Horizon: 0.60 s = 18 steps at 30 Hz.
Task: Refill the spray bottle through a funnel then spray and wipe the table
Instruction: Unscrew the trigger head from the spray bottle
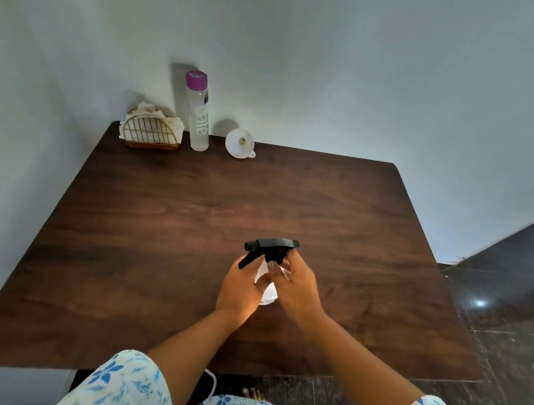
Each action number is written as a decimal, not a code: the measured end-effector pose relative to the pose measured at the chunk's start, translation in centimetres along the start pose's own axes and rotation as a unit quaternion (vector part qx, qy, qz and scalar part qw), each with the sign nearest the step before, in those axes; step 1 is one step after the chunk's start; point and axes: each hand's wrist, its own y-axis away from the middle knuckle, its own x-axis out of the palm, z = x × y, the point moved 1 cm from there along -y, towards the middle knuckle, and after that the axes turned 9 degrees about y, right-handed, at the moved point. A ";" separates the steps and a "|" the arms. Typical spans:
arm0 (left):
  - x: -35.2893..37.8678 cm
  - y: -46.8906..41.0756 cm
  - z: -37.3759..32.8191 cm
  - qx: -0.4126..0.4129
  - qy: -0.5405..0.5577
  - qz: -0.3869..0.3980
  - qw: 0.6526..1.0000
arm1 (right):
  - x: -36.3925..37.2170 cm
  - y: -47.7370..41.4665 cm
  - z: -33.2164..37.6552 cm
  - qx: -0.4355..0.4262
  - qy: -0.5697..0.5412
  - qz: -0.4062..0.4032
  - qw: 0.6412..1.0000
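A small white spray bottle (266, 295) with a black trigger head (269, 248) stands on the dark wooden table (159, 224), near its middle. My left hand (239, 289) wraps the bottle's body from the left. My right hand (298, 287) grips the black collar under the trigger head. A white funnel (239, 143) lies on its side at the back of the table. A tall clear water bottle (199, 114) with a purple cap stands left of the funnel. Cloths sit in a gold wire holder (150, 134) at the back left corner.
The table stands against a pale wall at its far side and left. Dark tiled floor (510, 307) lies to the right and below the near edge. My floral sleeves fill the bottom of the view.
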 end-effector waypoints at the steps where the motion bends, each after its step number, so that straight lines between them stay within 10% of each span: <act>1: -0.1 0.1 -0.2 -0.001 0.013 -0.002 1.000 | -0.1 0.1 0.1 -0.003 -0.002 0.005 1.000; 18: -0.3 0.0 -1.0 -0.038 0.004 0.011 0.999 | -0.1 -0.1 0.7 0.012 -0.037 -0.029 0.999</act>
